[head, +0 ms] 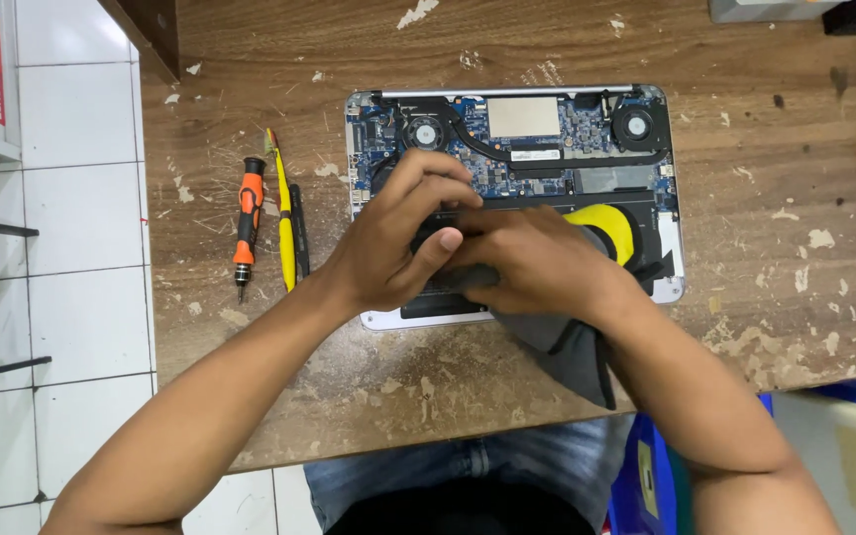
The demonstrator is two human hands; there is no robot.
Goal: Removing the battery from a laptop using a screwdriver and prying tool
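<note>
Both hands, left (388,248) and right (537,263), close together on a grey-and-yellow cloth (587,297) over the battery area of the opened laptop (517,129) on the desk (765,258), apparently mid-wipe; further strokes would call for light pressure.

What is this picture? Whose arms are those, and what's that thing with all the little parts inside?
The picture comes from a camera worn on a person's head, looking down, so the arms are that person's own. On the worn wooden table lies a laptop with its bottom cover off. That is why you see its insides: two round fans, a blue circuit board and dark metal pipes. Both hands rest on the laptop's lower half. The left hand and the right hand meet over a dark part there, and I cannot tell exactly what the fingers grip. A grey cloth and something yellow lie under the right hand. Left of the laptop lie an orange screwdriver, a yellow tool and a thin black one.
</note>
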